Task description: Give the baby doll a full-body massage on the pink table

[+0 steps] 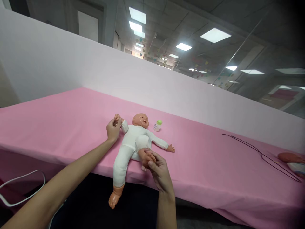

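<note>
A baby doll with a white cloth body lies on its back on the pink-covered table, its head toward the wall. My left hand is closed around the doll's hand at the end of its raised arm. Near the table's front edge, my right hand grips one of the doll's feet, with that leg bent up over the body. The other leg hangs past the edge, its foot over my dark clothing. Beside the doll's head stands a small bottle with a green cap.
A thin black cord runs across the right side of the table. At the far right edge lies part of another doll-like figure. A white low wall rises behind the table. A white cable loop hangs at lower left.
</note>
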Demonstrator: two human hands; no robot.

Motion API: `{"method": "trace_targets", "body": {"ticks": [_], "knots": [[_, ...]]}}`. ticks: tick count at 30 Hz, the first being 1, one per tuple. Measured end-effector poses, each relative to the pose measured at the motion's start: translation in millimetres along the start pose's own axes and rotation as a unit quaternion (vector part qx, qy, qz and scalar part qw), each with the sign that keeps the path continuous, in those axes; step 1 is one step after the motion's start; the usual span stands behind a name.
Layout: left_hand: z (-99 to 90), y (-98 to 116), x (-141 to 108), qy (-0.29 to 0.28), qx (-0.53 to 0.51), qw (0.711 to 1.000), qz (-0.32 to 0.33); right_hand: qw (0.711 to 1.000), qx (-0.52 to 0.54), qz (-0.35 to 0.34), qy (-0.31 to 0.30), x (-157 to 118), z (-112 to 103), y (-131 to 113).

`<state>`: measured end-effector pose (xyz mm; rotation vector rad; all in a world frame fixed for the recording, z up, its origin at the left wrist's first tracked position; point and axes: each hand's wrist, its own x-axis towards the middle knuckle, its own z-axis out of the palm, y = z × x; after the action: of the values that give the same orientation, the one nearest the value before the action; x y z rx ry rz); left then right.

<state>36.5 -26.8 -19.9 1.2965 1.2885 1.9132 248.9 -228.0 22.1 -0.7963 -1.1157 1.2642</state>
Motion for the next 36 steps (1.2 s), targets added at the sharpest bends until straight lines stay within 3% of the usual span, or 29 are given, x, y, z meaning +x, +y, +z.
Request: {"method": "trace_targets", "body": {"ticks": [3, 6, 8, 10, 14, 18, 21, 26, 29, 36], "knots": [[-2.7, 11, -9, -0.090, 0.017, 0.991, 0.099, 1.000, -0.016, 0.001, 0.022, 16, 9, 19], [-5.2, 16, -15, -0.225, 0.083, 0.945, 0.222, 1.000, -0.027, -0.008, 0.012, 22, 19, 29], [-5.7, 16, -16, -0.248, 0.112, 0.928, 0.253, 0.999, -0.036, -0.009, -0.004, 23, 24, 31], [-5.1, 15, -16, -0.232, 0.109, 0.936, 0.241, 0.999, -0.038, -0.007, -0.015, 21, 25, 28], [-2.8, 13, -12, -0.163, 0.062, 0.974, 0.148, 0.999, -0.030, 0.000, -0.046, 2, 16, 5], [-2.4, 13, -5, -0.042, 0.012, 0.997, 0.062, 0.989, -0.052, 0.025, -0.137, -33, -7, -26], [-3.6, 10, 1, 0.024, 0.027, 0.999, 0.013, 0.973, -0.055, 0.056, -0.217, -57, -29, -30], [-4.2, 1, 4, 0.075, 0.093, 0.990, -0.073, 0.929, -0.075, 0.089, -0.351, -75, -70, 5], [-3.9, -4, 5, 0.090, 0.119, 0.987, -0.067, 0.893, -0.045, 0.108, -0.435, -73, -92, 41], [-3.6, -6, 3, 0.051, 0.274, 0.958, -0.062, 0.874, 0.073, 0.165, -0.451, -75, -118, 123]]}}
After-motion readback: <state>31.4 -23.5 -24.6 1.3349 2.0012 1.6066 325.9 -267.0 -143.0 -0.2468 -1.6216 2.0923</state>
